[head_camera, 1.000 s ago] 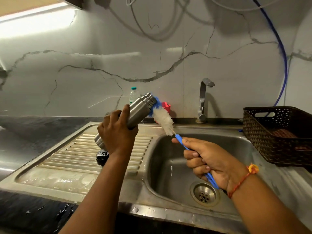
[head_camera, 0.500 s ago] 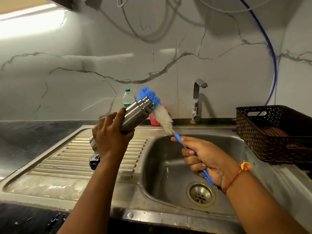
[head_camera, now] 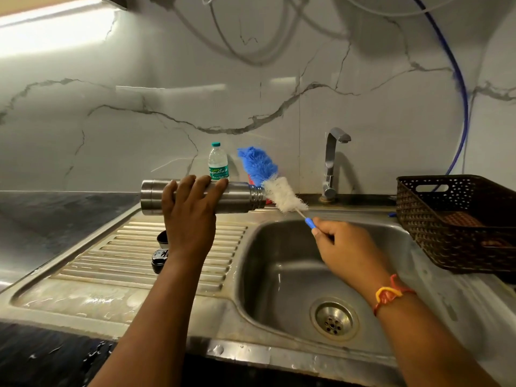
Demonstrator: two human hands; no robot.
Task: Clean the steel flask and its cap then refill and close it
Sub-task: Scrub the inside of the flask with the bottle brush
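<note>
We hold the steel flask (head_camera: 240, 198) level in the air above the back edge of the ridged drainboard (head_camera: 111, 255), its base to the left and its open, threaded mouth turned right toward the sink basin (head_camera: 279, 275). Our left hand (head_camera: 192, 210) grasps the flask around its middle from the near side, with the fingers curled over the top of the body.

The bottle brush (head_camera: 282, 195) stands outside the flask, slanting up and to the left. Its white bristles lie just beside the mouth, and we cannot tell whether they touch the rim. The blue tuft at its tip rises above and behind the neck. Our right hand (head_camera: 343, 247) is clenched around the blue handle of the brush, over the basin. A red and orange thread (head_camera: 391, 294) circles that wrist.

A black cap (head_camera: 159, 261) rests on the drainboard below the flask, partly hidden by our left forearm. The drain (head_camera: 333, 321) sits at the bottom of the basin, near its front.

A bent steel faucet (head_camera: 332, 163) rises behind the basin. A small clear water bottle (head_camera: 218, 163) stands upright against the marbled wall (head_camera: 111, 121), directly behind the flask. A red object (head_camera: 250, 180) shows only as a sliver behind the brush.

A brown perforated basket (head_camera: 458, 219) sits to the right of the sink, and a blue hose (head_camera: 462, 93) runs down the wall behind it. The dark counter (head_camera: 55, 213) extends to the left of the drainboard.
</note>
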